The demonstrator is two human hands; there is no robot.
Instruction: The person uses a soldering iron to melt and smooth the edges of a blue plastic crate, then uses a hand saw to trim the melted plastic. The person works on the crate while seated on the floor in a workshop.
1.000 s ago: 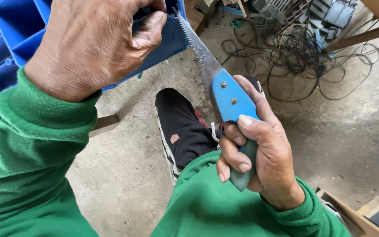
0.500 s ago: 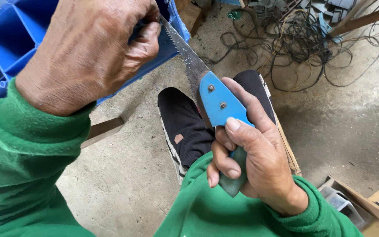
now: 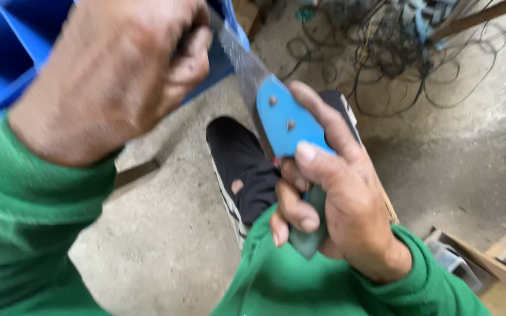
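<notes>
Here we see our right hand [image 3: 329, 199] nearest, wrapped tight around the handsaw [image 3: 285, 126] by its blue and dark grip, index finger laid along the handle. Our left hand [image 3: 118, 70] is clenched near the blade's far end, above the blue plastic crate [image 3: 7, 52]. Below the saw sits a black shoe [image 3: 244, 169] on the concrete floor [image 3: 165, 246]. Farther off lies a tangle of cables [image 3: 393, 52].

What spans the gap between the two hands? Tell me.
In the head view, the saw's toothed blade runs from the left hand down to the blue handle gripped by the right hand.
</notes>
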